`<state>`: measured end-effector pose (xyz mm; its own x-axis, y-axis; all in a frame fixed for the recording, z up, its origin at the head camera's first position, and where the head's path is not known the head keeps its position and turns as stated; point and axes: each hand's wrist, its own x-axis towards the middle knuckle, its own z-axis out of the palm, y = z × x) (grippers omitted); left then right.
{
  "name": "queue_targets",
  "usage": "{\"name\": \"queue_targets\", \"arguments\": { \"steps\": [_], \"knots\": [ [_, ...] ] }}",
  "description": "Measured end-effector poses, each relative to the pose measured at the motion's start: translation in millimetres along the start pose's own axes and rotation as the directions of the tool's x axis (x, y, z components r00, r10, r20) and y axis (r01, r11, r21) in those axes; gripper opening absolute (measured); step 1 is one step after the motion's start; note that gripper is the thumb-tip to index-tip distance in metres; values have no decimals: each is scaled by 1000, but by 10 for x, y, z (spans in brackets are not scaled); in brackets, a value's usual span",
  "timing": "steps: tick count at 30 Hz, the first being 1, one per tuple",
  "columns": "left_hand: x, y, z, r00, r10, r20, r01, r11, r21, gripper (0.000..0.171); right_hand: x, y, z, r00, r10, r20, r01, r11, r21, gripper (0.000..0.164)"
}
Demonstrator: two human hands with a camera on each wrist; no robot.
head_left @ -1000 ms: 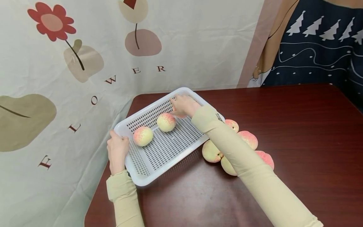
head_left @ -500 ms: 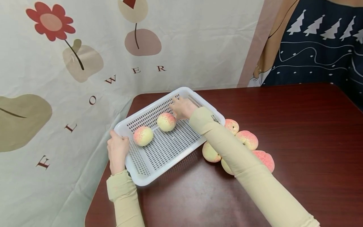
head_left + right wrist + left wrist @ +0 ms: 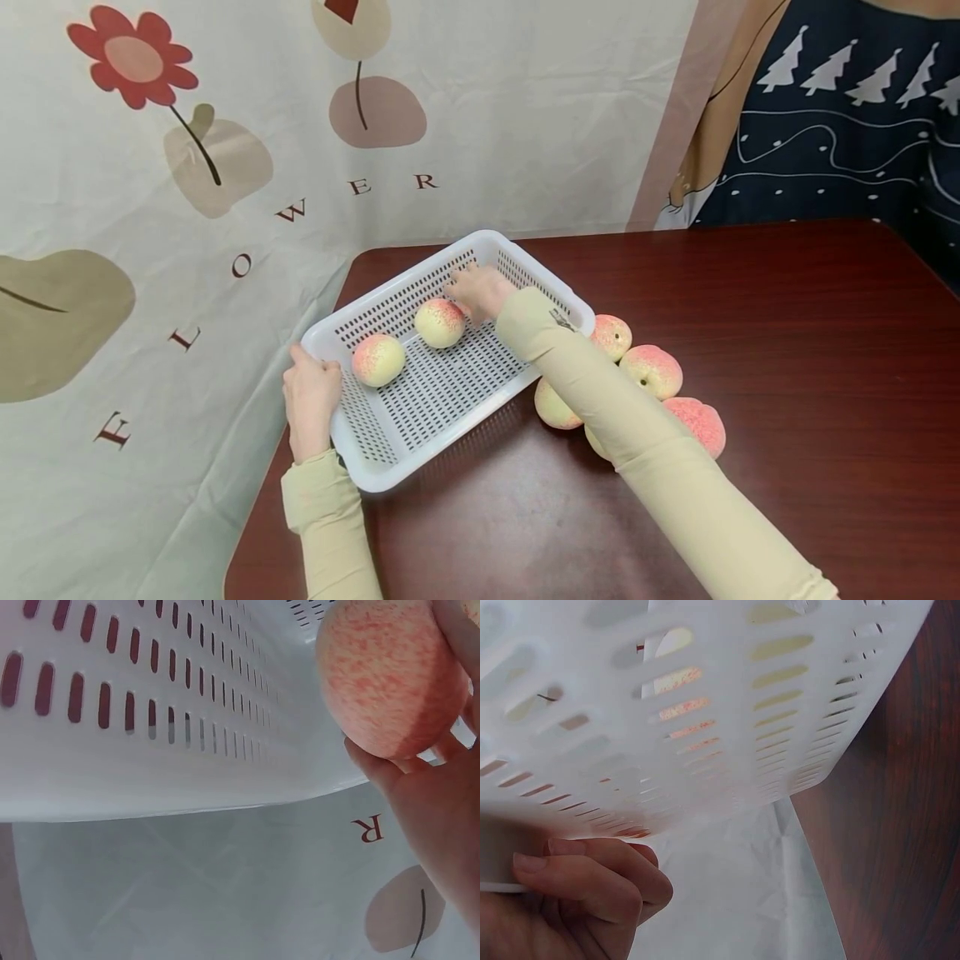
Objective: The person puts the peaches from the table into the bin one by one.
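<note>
A white perforated plastic basket (image 3: 450, 392) lies slantwise on the table with two yellow-pink peaches showing inside, one peach (image 3: 378, 360) near its left end and another peach (image 3: 439, 323) around the middle. My left hand (image 3: 311, 400) grips the basket's left rim, fingers curled beneath the edge in the left wrist view. Inside the far part of the basket is my right hand (image 3: 482, 292), reaching down beside the middle peach. In the right wrist view, its fingers and thumb curl round a further pink peach (image 3: 390, 675), which the hand hides in the head view.
Right of the basket several more peaches (image 3: 651, 371) lie together on the dark red wooden table (image 3: 810, 375), partly hidden by my right sleeve. A printed cloth (image 3: 525, 125) hangs behind and to the left. A person in a dark tree-patterned garment (image 3: 832, 142) is at the back right.
My right hand has shifted slightly nearer to me inside the basket, and its forearm has moved a little left, uncovering more of the peaches outside. The left hand and basket stay put.
</note>
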<state>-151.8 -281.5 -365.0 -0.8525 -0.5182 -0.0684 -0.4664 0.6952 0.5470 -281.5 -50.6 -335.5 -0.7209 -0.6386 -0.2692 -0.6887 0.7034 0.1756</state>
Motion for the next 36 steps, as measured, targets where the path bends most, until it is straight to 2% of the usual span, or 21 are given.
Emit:
{"name": "queue_targets", "arguments": {
  "steps": [6,11,16,19,22,26,32,36],
  "knots": [
    [2,3,3,1000,-3,3,3,1000,0,57,-8,-17,1,999,-23,-29,21,998,-62,51],
    [-4,6,0,1000,-6,8,6,1000,-1,57,4,-20,-30,998,-22,-62,18,998,-65,45],
    [-7,-2,1,1000,-6,12,6,1000,-1,56,-1,17,-73,999,-5,-46,6,1000,25,44],
    [-6,-7,2,1000,-9,14,9,1000,0,56,-28,66,-107,998,-4,-62,12,992,125,43],
    [-5,-9,2,1000,-14,20,14,1000,-1,57,-84,135,-145,995,-4,-102,28,971,235,40],
    [-3,-7,2,1000,-11,19,11,1000,4,57,-209,243,-213,985,-3,-174,68,927,370,36],
    [-8,-11,3,1000,3,5,-3,1000,10,55,-515,390,-339,965,81,-248,59,858,510,35],
    [-11,-14,1,1000,10,2,-10,1000,10,54,-771,475,-396,940,114,-320,90,826,557,35]
  ]
}}
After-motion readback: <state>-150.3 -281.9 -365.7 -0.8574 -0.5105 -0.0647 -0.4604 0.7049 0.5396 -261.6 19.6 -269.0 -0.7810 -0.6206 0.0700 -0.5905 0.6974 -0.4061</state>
